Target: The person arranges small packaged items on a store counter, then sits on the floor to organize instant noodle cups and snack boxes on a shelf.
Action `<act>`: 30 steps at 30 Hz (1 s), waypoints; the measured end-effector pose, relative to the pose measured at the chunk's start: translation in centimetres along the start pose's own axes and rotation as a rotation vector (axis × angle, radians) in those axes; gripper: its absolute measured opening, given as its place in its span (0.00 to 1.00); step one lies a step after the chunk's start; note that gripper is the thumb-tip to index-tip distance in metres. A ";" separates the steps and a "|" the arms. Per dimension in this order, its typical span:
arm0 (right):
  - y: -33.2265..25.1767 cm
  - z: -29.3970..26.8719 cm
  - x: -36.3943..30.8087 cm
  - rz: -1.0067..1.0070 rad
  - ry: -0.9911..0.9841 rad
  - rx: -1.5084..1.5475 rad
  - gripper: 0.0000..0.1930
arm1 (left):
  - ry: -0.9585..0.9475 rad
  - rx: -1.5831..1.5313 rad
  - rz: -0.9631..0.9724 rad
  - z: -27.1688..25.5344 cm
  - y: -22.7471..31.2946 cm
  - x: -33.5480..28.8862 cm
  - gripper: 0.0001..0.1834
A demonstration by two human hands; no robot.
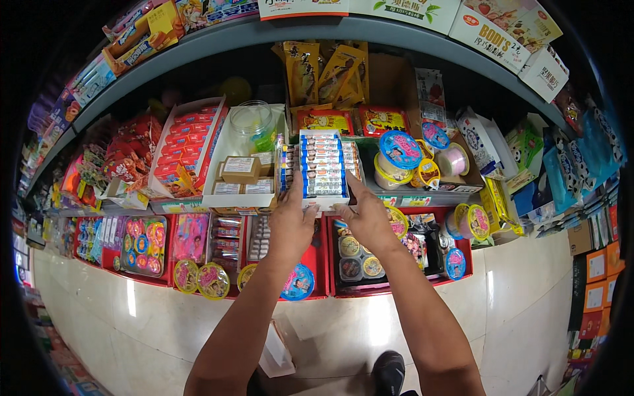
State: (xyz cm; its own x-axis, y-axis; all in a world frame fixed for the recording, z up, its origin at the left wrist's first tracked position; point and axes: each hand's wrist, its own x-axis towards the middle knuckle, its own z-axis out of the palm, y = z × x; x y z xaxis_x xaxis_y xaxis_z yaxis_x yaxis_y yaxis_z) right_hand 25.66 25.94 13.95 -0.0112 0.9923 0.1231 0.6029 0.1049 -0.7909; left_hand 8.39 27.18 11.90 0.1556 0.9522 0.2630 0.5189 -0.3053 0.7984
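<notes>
My left hand (pixel 292 214) grips the left side of a white open box (pixel 325 204), its fingers along the wall and its thumb at the front corner. Closed on the opposite side is my right hand (pixel 365 212). Inside the box lies a stack of small wrapped sticks (pixel 322 162) in white, blue and silver. More wrapped sticks show on both sides behind it, at the shelf's middle. Whether the box's underside touches the shelf is hidden. Left of it, a white carton (pixel 210 198) holds small brown boxes (pixel 241 169) and a clear round tub (pixel 251 125).
Round tubs with blue lids (pixel 400 150) stand to the right. Yellow pouches (pixel 302 72) fill a brown carton behind. Red-packet boxes (pixel 185 148) are at left. Below, red bins (pixel 317 284) hold sweets. An opened white carton (pixel 276 353) lies on the tiled floor near my shoe (pixel 388 373).
</notes>
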 end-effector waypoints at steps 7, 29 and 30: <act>-1.8 0.5 -0.4 -0.017 0.006 -0.125 0.34 | -0.016 0.130 -0.048 -0.7 0.9 -0.2 0.41; -22.1 -16.4 -31.3 0.114 -0.119 -0.118 0.23 | -0.493 -0.327 -0.970 -10.0 1.6 -40.4 0.18; -22.9 -16.1 -31.6 0.120 -0.142 -0.151 0.22 | -0.463 -0.495 -0.977 -10.1 0.3 -42.6 0.16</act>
State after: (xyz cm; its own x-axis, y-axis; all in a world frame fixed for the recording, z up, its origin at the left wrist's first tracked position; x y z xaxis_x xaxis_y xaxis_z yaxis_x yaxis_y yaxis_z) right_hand 25.02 -8.84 37.84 -0.0382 0.9974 -0.0605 0.7188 -0.0146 -0.6951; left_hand -6.59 -13.59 6.41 0.2163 0.6668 -0.7131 0.2216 0.6778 0.7010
